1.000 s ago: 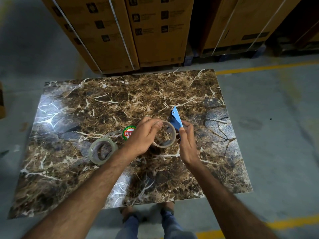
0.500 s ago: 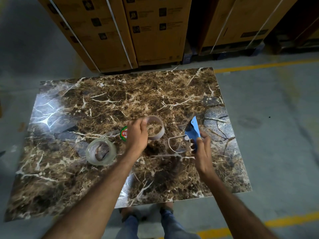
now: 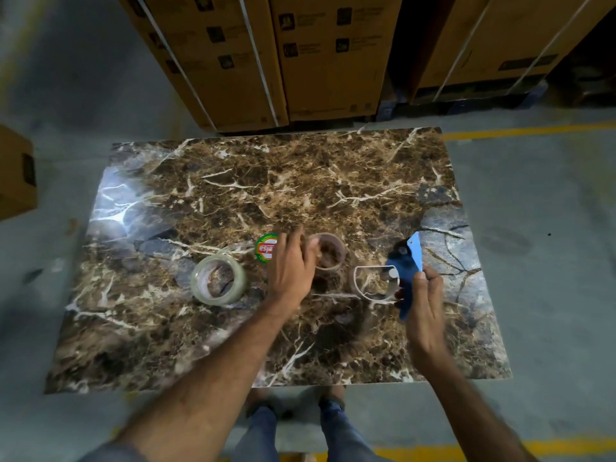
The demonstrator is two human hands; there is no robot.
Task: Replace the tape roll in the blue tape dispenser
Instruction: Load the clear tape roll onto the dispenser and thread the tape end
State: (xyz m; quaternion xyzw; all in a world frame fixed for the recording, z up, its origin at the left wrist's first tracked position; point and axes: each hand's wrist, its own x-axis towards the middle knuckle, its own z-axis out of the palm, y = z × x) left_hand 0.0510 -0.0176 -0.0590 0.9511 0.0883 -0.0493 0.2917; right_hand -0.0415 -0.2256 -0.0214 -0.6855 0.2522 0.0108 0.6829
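Observation:
My right hand (image 3: 425, 308) grips the blue tape dispenser (image 3: 405, 266) just above the marble table, right of centre. The dispenser's clear curved roll holder (image 3: 361, 285) sticks out to the left with nothing in it. My left hand (image 3: 291, 265) pinches the left rim of a thin, nearly used-up tape roll (image 3: 333, 253), which is down at the table surface a short way left of the dispenser. A thick, full clear tape roll (image 3: 218, 280) lies flat further left, apart from both hands.
A round green and red label disc (image 3: 266, 247) lies beside my left hand. The brown marble table (image 3: 300, 181) stands on a concrete floor. Strapped cardboard boxes (image 3: 320, 55) stand behind it, and another box (image 3: 15, 175) at the left. My feet show under the near edge.
The thin roll has come off the dispenser. My left hand carried it left and down to the table, while my right hand moved the dispenser to the right.

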